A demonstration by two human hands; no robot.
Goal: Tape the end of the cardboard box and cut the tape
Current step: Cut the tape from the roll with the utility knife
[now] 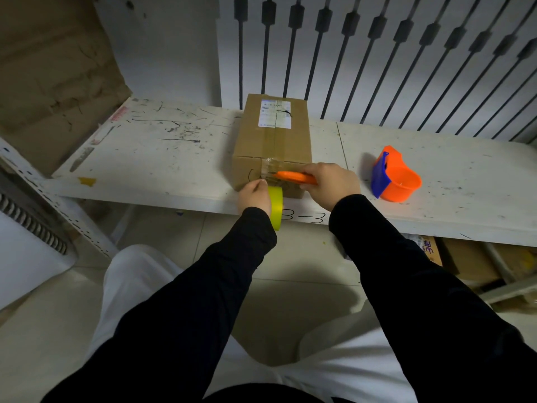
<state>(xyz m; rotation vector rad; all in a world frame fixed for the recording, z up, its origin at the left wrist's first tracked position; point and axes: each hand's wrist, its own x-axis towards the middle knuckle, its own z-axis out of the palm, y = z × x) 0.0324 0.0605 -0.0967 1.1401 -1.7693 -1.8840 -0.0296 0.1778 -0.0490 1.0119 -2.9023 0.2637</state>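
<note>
Tape [268,167]: thin, clingy; keep taut.
Left hand [255,196]: grasps yellow roll [276,206], box's [273,141] 6 o'clock.
Right hand [331,181]: clenched on orange cutter [293,177].

box end: crowded, left hand [255,196] with tape roll [276,207] and right hand [331,184] with orange cutter [293,177] | left of cardboard box [271,144]: bare shelf [151,158], open | right: open gap, then orange dispenser [396,177] well apart | behind: bars [377,59] close, gap possibly nil
</note>
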